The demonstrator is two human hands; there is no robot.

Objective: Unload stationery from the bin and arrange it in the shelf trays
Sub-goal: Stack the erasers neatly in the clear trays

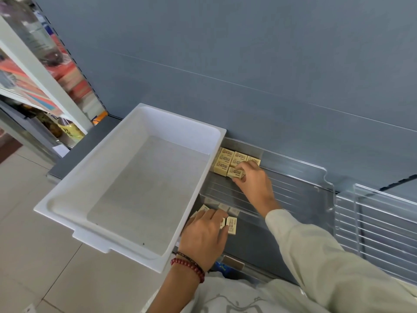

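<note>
The grey shelf (pixel 259 251) carries a white bin (pixel 180 134) on its left part, a clear tray (pixel 300 199) just beside it, a second clear tray (pixel 379 222) further right, and a few small cream packs (pixel 232 224) lying loose before the first tray.

White bin (pixel 67 206): we count one. Clear trays: two, the stocked tray (pixel 297 190) and a ribbed tray (pixel 372 222) to its right. Cream packs (pixel 226 154) in the stocked tray: five, three in the back row and two in front. Loose packs (pixel 232 225) on the shelf beside the bin: we see at least three. The left hand (pixel 205 231) covers part of them, so no firm count. Hands: two, counting the right hand (pixel 255 181). Bracelets (pixel 189 267): two.
</note>
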